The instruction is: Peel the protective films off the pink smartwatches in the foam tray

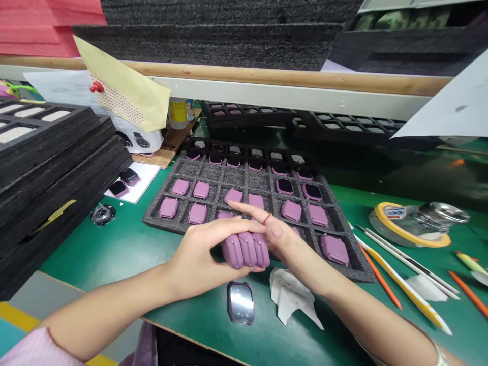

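Three mauve smartwatch cases (246, 250), pressed side by side, held just above the near edge of a black foam tray (152, 219) on a green-matted counter (114, 249). The left hand (202, 254) is closed, its fingers (236, 226) wrapped over the row. The right hand (276, 231) bears against the row's far end, its index finger (244, 207) extended and wearing a red ring (267, 219); how firmly it grips is partly hidden. Even, gentle pressure from both hands would best keep such a row squared without marking the cases. Further mauve cases (292, 210) sit singly in the tray's cells. Nearby: a loose watch body with a mirror-bright face (241, 302), crumpled white paper (292, 297), a yellow pencil (404, 287) and a tape roll (396, 223).
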Demonstrator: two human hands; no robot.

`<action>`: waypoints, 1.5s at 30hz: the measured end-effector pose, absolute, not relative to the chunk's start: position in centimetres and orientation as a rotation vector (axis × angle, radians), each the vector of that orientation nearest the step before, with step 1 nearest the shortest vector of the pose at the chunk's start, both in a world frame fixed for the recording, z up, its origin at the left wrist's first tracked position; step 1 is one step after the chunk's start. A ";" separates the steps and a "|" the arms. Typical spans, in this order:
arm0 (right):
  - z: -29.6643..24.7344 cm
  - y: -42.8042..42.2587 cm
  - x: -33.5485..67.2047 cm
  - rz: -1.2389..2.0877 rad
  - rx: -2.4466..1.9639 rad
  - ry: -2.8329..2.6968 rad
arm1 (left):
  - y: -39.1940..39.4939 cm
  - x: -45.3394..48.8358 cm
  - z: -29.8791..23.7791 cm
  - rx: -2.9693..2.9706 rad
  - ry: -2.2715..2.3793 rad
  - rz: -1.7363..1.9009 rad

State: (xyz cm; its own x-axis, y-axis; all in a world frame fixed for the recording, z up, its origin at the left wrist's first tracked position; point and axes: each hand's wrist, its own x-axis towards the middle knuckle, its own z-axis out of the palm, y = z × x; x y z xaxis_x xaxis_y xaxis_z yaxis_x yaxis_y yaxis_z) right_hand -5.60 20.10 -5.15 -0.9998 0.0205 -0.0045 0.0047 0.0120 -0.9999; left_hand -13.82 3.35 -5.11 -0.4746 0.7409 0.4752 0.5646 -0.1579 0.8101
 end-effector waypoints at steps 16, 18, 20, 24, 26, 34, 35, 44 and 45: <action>-5.6 18.5 -5.0 1.457 0.194 -2.160 | 3.2 -13.6 -5.1 0.724 1.204 1.591; -5.7 18.6 -5.2 1.423 0.268 -2.157 | 3.4 -13.7 -4.8 0.670 1.217 1.564; -5.9 18.7 -5.3 1.394 0.310 -2.166 | 3.5 -13.7 -4.6 0.676 1.258 1.566; -6.2 18.8 -5.3 1.399 0.316 -2.179 | 3.6 -13.7 -4.5 0.681 1.303 1.576; -6.2 18.8 -5.2 1.393 0.312 -2.183 | 3.5 -13.6 -4.5 0.681 1.316 1.578; -6.0 19.2 -5.3 1.322 0.324 -2.230 | 3.2 -14.1 -5.0 0.711 1.247 1.646; -5.9 19.3 -5.3 1.312 0.320 -2.232 | 3.2 -14.2 -5.0 0.716 1.257 1.634; -5.8 19.6 -5.2 1.366 0.316 -2.231 | 3.2 -14.1 -5.1 0.681 1.250 1.557; -5.8 19.6 -5.2 1.366 0.312 -2.232 | 3.2 -14.0 -5.1 0.679 1.261 1.555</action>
State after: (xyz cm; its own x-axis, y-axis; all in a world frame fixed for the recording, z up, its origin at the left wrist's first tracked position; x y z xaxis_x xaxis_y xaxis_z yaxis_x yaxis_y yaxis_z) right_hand -5.20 19.63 -5.75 -0.8486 0.0632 0.5253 -0.4390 0.4701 -0.7657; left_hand -14.04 3.18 -5.09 -0.3601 0.9203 -0.1526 -0.3395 0.0231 0.9403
